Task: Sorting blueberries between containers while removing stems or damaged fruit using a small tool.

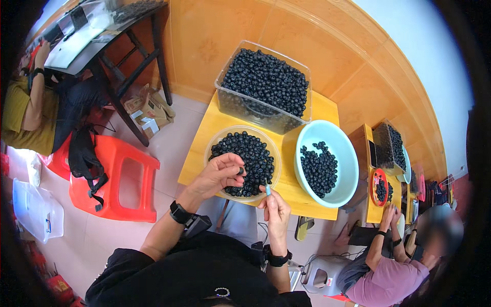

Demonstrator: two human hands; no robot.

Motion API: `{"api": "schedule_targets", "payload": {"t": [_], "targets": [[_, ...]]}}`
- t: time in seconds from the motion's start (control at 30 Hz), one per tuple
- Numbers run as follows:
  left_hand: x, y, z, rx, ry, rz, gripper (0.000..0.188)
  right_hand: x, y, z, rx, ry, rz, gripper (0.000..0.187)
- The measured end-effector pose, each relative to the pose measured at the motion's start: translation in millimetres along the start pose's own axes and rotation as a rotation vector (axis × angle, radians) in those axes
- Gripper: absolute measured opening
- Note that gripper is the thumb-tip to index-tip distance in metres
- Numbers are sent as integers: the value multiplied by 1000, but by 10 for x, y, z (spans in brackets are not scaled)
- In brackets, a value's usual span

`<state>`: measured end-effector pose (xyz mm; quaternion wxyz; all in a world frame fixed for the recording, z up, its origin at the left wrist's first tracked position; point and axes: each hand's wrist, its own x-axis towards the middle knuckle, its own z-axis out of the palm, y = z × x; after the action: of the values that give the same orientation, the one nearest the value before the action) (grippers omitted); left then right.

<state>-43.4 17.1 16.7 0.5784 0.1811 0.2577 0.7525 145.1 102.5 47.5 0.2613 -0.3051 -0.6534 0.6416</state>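
Note:
My left hand (220,176) is closed, pinching a small round black piece (240,171) between thumb and fingertips. It hovers above a shallow round tub (279,163) filled with more such bead-like black pieces (243,146). At the tub's near right edge my right hand (277,209) grips a thin tool with a light-blue handle (267,190); its tip is too small to make out. A pale turquoise basin (352,158) stands right of the tub, with a smaller heap of black pieces (319,169). Behind both, a clear plastic box (261,116) is heaped with the same pieces.
Everything stands on a yellow wooden table (202,148) against an orange panelled wall (204,46). A red plastic stool (110,174) with a black bag is at left, near a seated person. Another person works at a second table (376,212) on the right.

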Motion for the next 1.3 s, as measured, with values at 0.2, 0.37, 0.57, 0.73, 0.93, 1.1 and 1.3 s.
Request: {"api": "schedule_targets", "payload": {"t": [0.2,0.37,0.57,0.73,0.93,1.1,1.3], "targets": [[0,-54,39,-25,-5,-7,18,100,-68,60,-262,-7,-210,28],[-22,-65,109,3,28,-13,19,113,-160,70,-464,-40,-390,20],[-15,-148,128,-9,-3,-41,13,106,-143,11,-558,-42,-398,19],[-24,-179,135,-79,6,-88,13,102,-150,-26,-572,-10,-426,19],[-44,-197,115,-166,8,-142,12,103,-114,-17,-549,-11,-434,19],[-69,-170,8,-159,5,-151,13,152,-74,1,-552,-51,-430,19],[-165,-79,63,-278,-193,-206,12,340,109,-77,-574,80,-355,19]]}}
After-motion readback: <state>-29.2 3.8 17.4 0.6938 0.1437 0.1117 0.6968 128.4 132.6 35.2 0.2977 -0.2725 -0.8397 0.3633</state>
